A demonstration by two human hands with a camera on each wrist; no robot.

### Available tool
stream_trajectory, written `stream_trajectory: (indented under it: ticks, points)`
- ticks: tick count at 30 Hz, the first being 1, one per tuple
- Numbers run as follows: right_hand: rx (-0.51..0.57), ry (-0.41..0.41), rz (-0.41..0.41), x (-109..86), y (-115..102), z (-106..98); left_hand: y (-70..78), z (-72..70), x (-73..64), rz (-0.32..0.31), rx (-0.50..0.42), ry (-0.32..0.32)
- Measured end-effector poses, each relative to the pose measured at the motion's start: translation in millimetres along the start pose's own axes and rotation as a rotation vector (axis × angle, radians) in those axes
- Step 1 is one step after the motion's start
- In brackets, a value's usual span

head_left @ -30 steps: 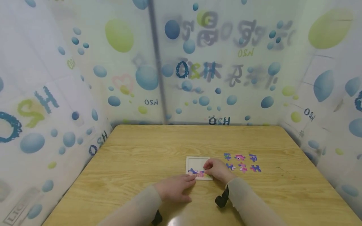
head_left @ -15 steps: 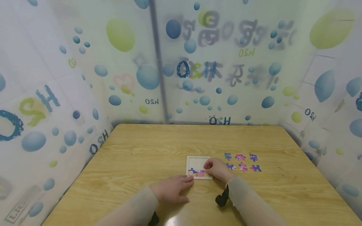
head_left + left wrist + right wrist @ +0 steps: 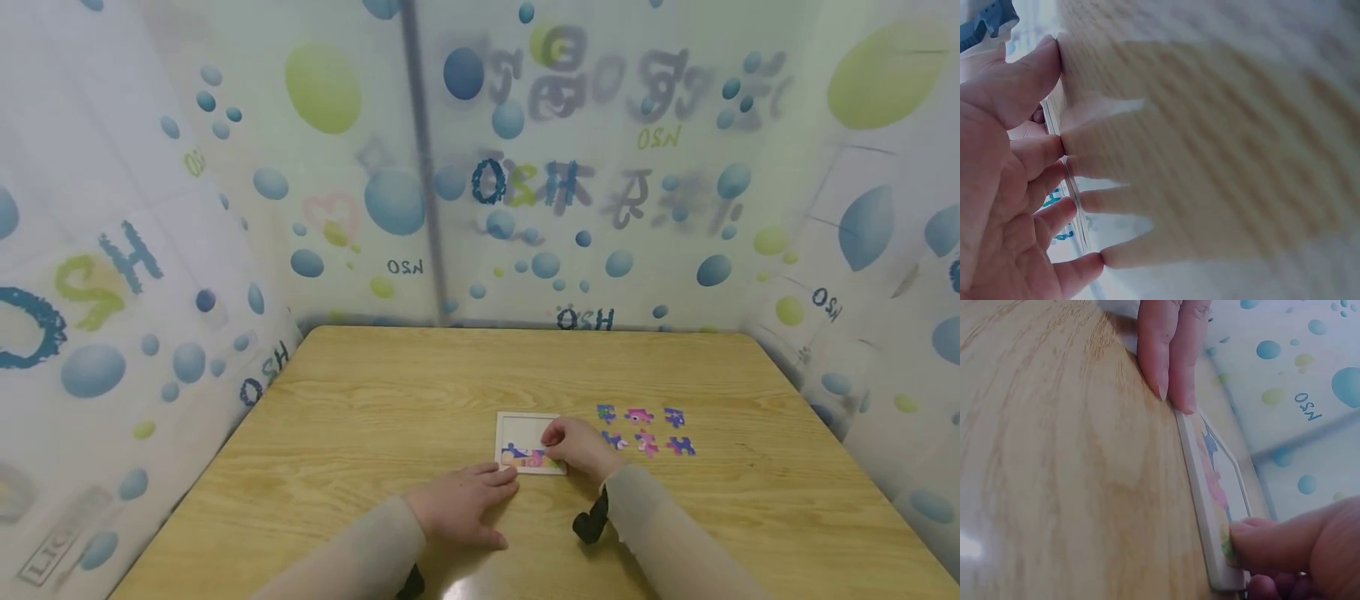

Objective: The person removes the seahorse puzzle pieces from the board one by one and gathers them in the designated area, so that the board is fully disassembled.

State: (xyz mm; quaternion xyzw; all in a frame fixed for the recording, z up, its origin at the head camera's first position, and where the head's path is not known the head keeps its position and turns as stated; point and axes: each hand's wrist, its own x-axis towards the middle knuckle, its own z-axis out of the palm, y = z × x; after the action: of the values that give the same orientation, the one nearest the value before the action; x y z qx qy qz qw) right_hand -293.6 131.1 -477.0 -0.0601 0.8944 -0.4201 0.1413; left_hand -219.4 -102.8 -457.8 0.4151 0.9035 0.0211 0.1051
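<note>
A square white puzzle frame [image 3: 531, 416] lies on the wooden table, with joined purple, pink and orange jigsaw pieces [image 3: 525, 457] along its near side. My right hand [image 3: 581, 446] is at the frame's right side, its thumb and fingers pinching a puzzle piece with a green patch [image 3: 1227, 545] at the near right corner. The fingers partly cover that piece. My left hand [image 3: 461, 504] lies with fingers spread, its fingertips touching the frame's near left edge and its thumb on the table, as the left wrist view also shows.
Several loose purple and pink jigsaw pieces [image 3: 647, 443] lie in two rows on the table [image 3: 375, 400] to the right of the frame. Behind the table hangs a patterned curtain [image 3: 337, 292] with blue and green dots, and more of it stands at both sides.
My left hand shifted slightly left, then back toward the frame. The right hand keeps its place at the frame's right side. The whole head view has drifted slightly.
</note>
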Motion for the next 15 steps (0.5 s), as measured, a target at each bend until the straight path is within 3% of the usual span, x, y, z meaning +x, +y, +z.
stream_trajectory:
  ticks: [9, 15]
  points:
    - [-0.031, -0.05, 0.034, 2.2, -5, -5, 2.4, -0.9, 1.5, -0.01, 0.001, 0.008]
    - [-0.054, -0.043, -0.017, 3.8, -18, 3, 2.1, -0.9, 0.8, -0.013, -0.018, 0.01]
